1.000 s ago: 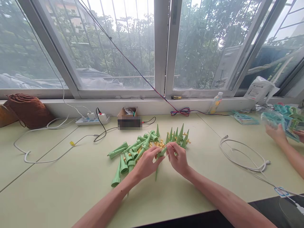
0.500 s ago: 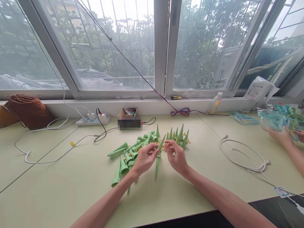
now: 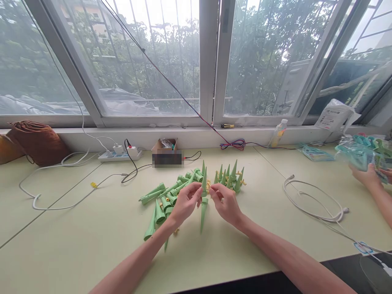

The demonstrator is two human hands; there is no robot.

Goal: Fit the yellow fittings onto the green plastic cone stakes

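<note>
My left hand (image 3: 187, 203) is closed around a green plastic watering spike (image 3: 204, 179), held upright with its point up. Close to its right side, my right hand (image 3: 226, 202) is pinched. Small yellow pieces (image 3: 208, 184) show by those fingertips; whether one is held or they lie behind, I cannot tell. Below the hands another green spike (image 3: 202, 216) lies on the table, point toward me. Left of them spreads a pile of loose green spikes (image 3: 159, 212) with yellow bits among them. Beyond my right hand stand several upright spikes (image 3: 233, 169) with yellow fittings.
A small open box (image 3: 165, 145) and a power strip (image 3: 119, 156) stand at the back. A white cable (image 3: 301, 206) lies coiled on the right. A bottle (image 3: 278, 132) is by the window. At far right, another person's hands (image 3: 369, 177) hold blue-green items in clear plastic.
The spike in my left hand has gone from tilted to upright. My right hand has moved slightly left and down, closer to it. The other person's hands shifted slightly right.
</note>
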